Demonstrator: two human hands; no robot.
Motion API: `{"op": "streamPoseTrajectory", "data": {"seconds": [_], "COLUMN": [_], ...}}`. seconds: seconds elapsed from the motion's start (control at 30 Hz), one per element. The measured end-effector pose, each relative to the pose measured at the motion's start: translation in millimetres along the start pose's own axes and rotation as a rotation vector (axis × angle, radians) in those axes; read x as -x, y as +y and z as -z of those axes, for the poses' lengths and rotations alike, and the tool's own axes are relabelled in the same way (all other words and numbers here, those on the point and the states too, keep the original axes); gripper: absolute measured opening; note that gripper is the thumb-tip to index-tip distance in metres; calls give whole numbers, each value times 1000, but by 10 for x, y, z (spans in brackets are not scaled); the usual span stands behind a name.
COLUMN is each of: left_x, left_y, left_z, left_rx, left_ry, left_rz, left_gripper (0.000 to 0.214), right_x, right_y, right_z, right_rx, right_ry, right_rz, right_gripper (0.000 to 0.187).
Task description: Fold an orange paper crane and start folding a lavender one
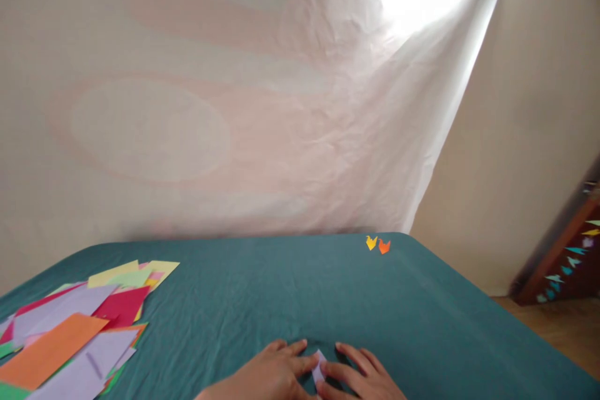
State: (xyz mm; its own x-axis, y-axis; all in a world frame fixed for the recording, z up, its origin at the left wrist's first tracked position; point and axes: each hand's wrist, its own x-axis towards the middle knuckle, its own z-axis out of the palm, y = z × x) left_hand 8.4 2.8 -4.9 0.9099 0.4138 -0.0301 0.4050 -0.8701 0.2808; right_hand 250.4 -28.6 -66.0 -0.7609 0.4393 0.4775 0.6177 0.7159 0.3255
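Observation:
A small folded piece of lilac paper (319, 367) lies on the green tablecloth at the bottom middle, narrow and pointed at its far end. My left hand (274, 374) comes in from the left, its index finger and thumb on the paper's left side. From the right, my right hand (359, 376) has its index finger and thumb on the paper's other side, while its remaining fingers stretch forward on the cloth. Fingertips hide part of the paper, and its near end is partly covered.
A loose pile of coloured paper sheets (60, 347) covers the table's left side. Two small folded paper figures, one yellow (371, 242) and one orange (384, 246), lie near the far right edge. A pale curtain (262, 106) hangs behind. Colourful paper shapes (555, 279) show on a dark surface at far right.

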Motion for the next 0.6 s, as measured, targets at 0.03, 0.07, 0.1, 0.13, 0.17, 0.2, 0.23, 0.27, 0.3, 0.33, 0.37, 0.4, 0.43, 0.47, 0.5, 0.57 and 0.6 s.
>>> {"op": "streamPoseTrajectory", "data": {"seconds": [0.03,0.07,0.1,0.13,0.17,0.2,0.23,0.27,0.3,0.33,0.37,0.4,0.43,0.47,0.5,0.57,0.6], "left_x": [-3,-3,-4,-4,-7,-13,-20,-28,-33,-32,-24,-8,13,37,60,88,91], "left_y": [0,6,14,23,31,36,38,39,41,46,55,70,90,113,138,188,211], "left_z": [4,12,23,32,37,37,33,27,23,25,34,51,73,97,119,140,137], "left_rx": [-10,-13,-10,-1,12,27,38,47,51,57,62,68,74,94,119,157,173], "left_ry": [-14,-13,-3,11,28,40,41,35,24,32,14,3,14,9,1,9,24], "left_rz": [0,3,5,2,-2,-8,-13,-12,-1,32,27,11,7,1,3,37,66], "left_gripper": [23,23,22,22,21,21,20,20,20,19,20,22,24,24,28,41,45], "right_x": [2,10,22,40,61,84,106,126,143,154,159,160,155,147,135,105,88], "right_y": [14,25,32,35,34,30,24,17,11,7,6,8,13,21,30,48,57], "right_z": [11,16,14,3,-16,-40,-66,-88,-104,-109,-100,-76,-39,8,61,171,221], "right_rx": [3,9,16,24,32,40,48,56,62,59,45,20,-17,-61,-105,-179,-209], "right_ry": [-1,1,4,9,15,21,28,34,36,34,27,13,-8,-36,-78,-166,-195], "right_rz": [-5,-8,-9,-9,-11,-16,-27,-46,-71,-95,-118,-136,-143,-148,-152,-188,-222], "right_gripper": [30,32,33,35,35,36,36,36,36,37,39,41,44,48,50,49,48]}}
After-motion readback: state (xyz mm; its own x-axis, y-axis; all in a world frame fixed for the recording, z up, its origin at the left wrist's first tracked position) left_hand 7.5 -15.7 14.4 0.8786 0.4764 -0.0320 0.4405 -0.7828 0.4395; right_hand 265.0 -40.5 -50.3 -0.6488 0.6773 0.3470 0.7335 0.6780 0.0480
